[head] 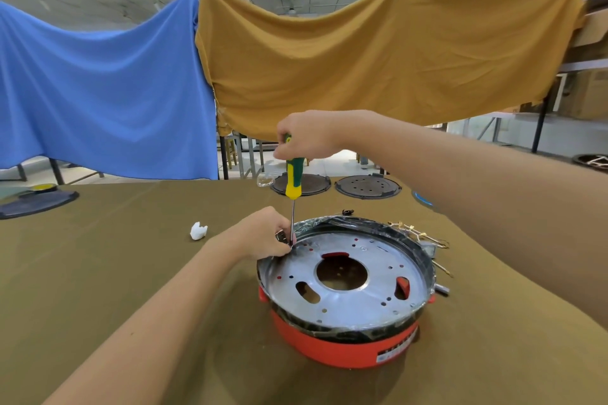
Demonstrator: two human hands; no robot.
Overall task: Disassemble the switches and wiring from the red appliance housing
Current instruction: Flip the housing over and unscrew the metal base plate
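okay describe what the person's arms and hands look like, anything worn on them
Both forearms are bare as far as the frame shows, with no sleeves in view. The left hand and right hand wear no gloves, and no rings, watch or bracelets are visible.

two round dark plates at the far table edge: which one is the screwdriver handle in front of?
The left dark plate. The screwdriver handle overlaps its left side in the head view; the right dark plate, dotted with holes, shows unobstructed.

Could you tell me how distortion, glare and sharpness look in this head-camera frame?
Head view: wide-angle bending bows the cloth-covered table edge and stretches both forearms; soft ceiling-light glare sits on the metal plate in the red housing; the screwdriver reads sharp; the far background is softer.
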